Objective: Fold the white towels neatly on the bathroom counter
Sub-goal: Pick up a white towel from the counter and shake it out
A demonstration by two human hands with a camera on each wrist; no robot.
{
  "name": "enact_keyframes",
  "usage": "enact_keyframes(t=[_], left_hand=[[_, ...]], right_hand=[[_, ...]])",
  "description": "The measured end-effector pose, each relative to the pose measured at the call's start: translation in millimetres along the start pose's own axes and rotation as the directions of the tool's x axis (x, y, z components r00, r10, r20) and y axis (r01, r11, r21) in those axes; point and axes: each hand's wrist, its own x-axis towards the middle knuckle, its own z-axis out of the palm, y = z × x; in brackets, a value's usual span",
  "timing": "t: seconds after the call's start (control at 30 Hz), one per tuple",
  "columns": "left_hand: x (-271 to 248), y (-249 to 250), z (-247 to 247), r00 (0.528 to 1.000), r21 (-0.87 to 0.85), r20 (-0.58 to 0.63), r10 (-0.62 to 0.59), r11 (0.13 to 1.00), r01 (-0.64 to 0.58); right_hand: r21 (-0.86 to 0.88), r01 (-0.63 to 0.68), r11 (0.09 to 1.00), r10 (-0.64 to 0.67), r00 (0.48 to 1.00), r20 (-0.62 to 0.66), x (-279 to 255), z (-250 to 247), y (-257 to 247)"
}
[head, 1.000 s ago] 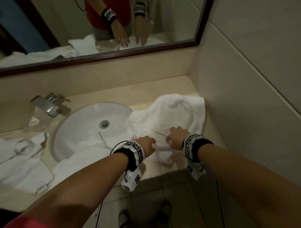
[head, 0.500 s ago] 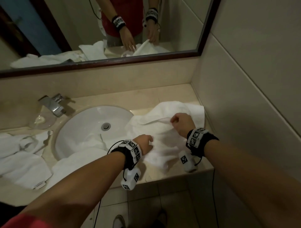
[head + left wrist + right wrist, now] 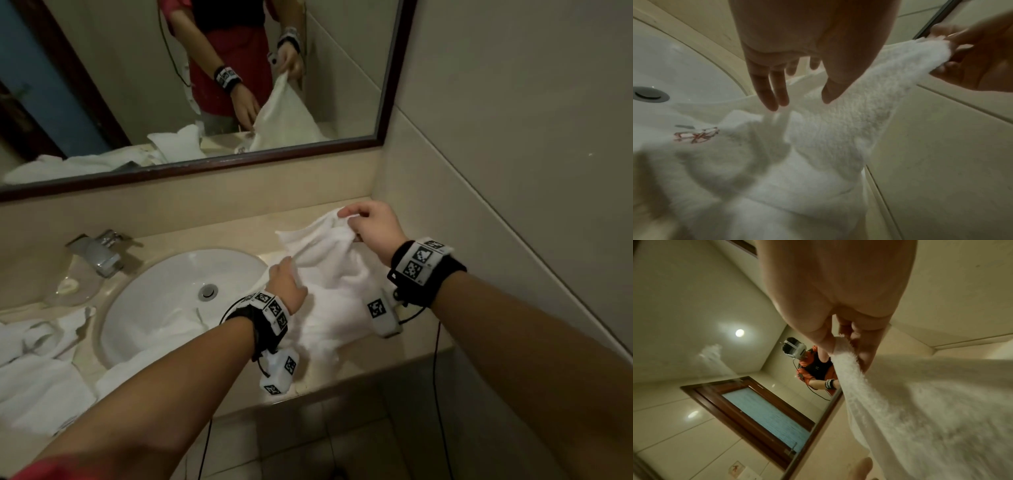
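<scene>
A white towel (image 3: 337,274) lies crumpled on the beige counter (image 3: 359,380) to the right of the sink. My right hand (image 3: 352,221) pinches one corner of the towel (image 3: 900,402) between thumb and fingers (image 3: 863,353) and holds it raised toward the back wall. Lower down, my left hand (image 3: 286,274) sits at the towel's left side by the sink rim. In the left wrist view its fingers (image 3: 774,100) point down, straight and apart from the thumb, just over a blurred fold of the towel (image 3: 838,129). A red embroidered mark (image 3: 696,134) shows on the cloth.
The white sink (image 3: 161,291) holds part of another towel (image 3: 178,342) draped over its front. More white towels (image 3: 37,387) lie at the left. A chrome faucet (image 3: 99,255) and a glass dish (image 3: 72,286) stand behind. The tiled wall (image 3: 513,171) is close on the right.
My right hand has lifted the towel's corner up and away toward the back wall. My left hand has shifted a little farther along the towel's left side.
</scene>
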Motion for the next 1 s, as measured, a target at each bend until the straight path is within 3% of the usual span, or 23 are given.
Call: enact_keyframes(t=[0.13,0.33,0.6,0.7,0.83,1.0], left_hand=[[3.8,19.3,-16.8,0.989,-0.17,-0.131,0.074,0.981,-0.096],[6.4,37.0,-24.4,0.994,-0.159,0.006,0.109,0.982,-0.106],[-0.1,13.0,-42.2,0.999,-0.079,0.01,0.047,0.996,-0.046],[0.4,2.7,-59.7,0.999,-0.119,-0.023,0.024,0.993,-0.026],[-0.8,5.6,-94.0,0.995,-0.137,-0.079,0.056,0.988,-0.067],[0.7,21.0,-134.6,0.979,-0.165,-0.112,0.171,0.968,-0.189]], right_hand=[[0.062,0.008,0.998,-0.008,1.0,-0.004,-17.5,-6.1,-38.0],[0.085,0.047,0.995,-0.045,0.999,-0.028,-46.0,-8.0,-80.7],[0.047,0.144,0.988,-0.132,0.971,-0.198,-82.9,-7.1,-133.1],[-0.056,0.187,0.981,-0.195,0.932,-0.305,-95.6,-7.7,-147.8],[-0.298,0.152,0.942,-0.256,0.901,-0.35,-114.4,-6.8,-156.9],[-0.621,0.022,0.783,-0.279,0.905,-0.32,-137.2,-12.8,-163.6]])
